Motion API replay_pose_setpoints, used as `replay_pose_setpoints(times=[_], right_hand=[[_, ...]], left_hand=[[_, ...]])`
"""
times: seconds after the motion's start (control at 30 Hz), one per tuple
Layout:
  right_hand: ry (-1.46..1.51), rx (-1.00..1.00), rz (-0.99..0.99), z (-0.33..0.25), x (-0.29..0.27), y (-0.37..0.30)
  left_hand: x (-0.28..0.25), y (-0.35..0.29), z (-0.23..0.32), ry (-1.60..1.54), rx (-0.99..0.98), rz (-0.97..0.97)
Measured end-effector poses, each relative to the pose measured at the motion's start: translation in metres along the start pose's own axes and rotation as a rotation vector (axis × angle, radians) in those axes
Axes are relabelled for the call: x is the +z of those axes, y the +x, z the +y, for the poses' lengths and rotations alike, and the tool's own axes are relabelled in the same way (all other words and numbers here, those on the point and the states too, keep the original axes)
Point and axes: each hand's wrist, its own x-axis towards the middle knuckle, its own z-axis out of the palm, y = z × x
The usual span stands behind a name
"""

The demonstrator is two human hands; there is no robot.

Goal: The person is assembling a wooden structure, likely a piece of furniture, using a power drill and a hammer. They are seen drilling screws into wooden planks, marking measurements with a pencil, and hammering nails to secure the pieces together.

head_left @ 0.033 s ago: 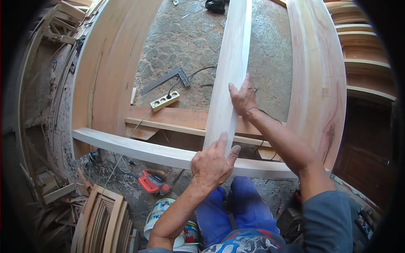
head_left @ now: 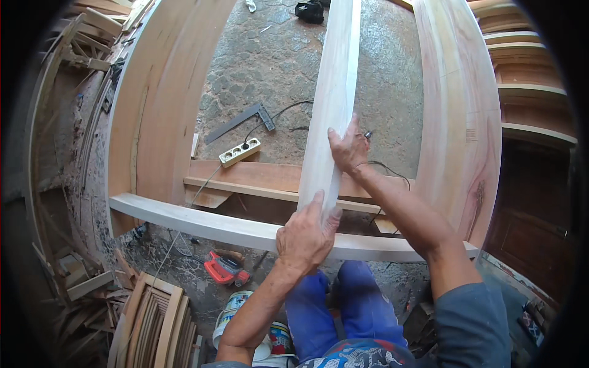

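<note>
A long pale wooden beam (head_left: 328,92) runs away from me, its near end meeting a crosswise white wooden rail (head_left: 202,224). My left hand (head_left: 304,239) grips the beam at that near end, fingers along its top and thumb on the right side. Farther up, my right hand (head_left: 351,150) holds the beam's right edge, with the thumb over the top face; some of its fingers are hidden beneath. Wide wooden boards stand on either side, a left board (head_left: 165,98) and a right board (head_left: 460,122), both joined to the rail.
On the floor between the boards lie a metal square (head_left: 242,119) and a cream power strip (head_left: 240,153) with cords. Nearer me are a red power tool (head_left: 226,268), paint buckets (head_left: 226,316) and stacked wooden frames (head_left: 150,325). Scrap wood lines the left side.
The whole view has shifted slightly. The beam and both hands sit a little farther left in the picture, and the grip looks the same.
</note>
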Motion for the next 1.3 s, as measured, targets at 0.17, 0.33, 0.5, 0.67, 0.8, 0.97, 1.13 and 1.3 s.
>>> replay_pose_setpoints(times=[0.17, 0.33, 0.5, 0.67, 0.8, 0.97, 1.13, 1.3], right_hand=[[0.180, -0.090, -0.031, 0.031, 0.009, 0.012], [0.311, -0.181, -0.051, -0.003, 0.003, 0.004], [0.385, -0.335, -0.230, 0.019, -0.014, 0.013], [0.460, -0.530, -0.373, 0.141, -0.008, 0.113], [0.038, -0.282, -0.091, 0.238, 0.074, 0.249], [-0.137, -0.120, -0.204, 0.269, 0.138, 0.381], [-0.347, 0.083, -0.473, 0.291, 0.200, 0.443], [-0.097, 0.201, -0.253, 0.308, 0.234, 0.425]], left_hand=[[-0.034, 0.167, 0.083, -0.136, 0.065, 0.111], [-0.012, 0.317, 0.087, 0.058, -0.090, 0.141], [0.001, 0.339, 0.087, -0.032, -0.103, 0.132], [0.009, 0.341, 0.089, -0.152, -0.021, 0.154], [0.009, 0.343, 0.091, -0.155, -0.019, 0.094], [0.003, 0.339, 0.090, -0.029, -0.028, 0.066], [0.001, 0.341, 0.092, 0.015, 0.008, 0.048], [0.000, 0.342, 0.094, -0.003, -0.053, 0.013]])
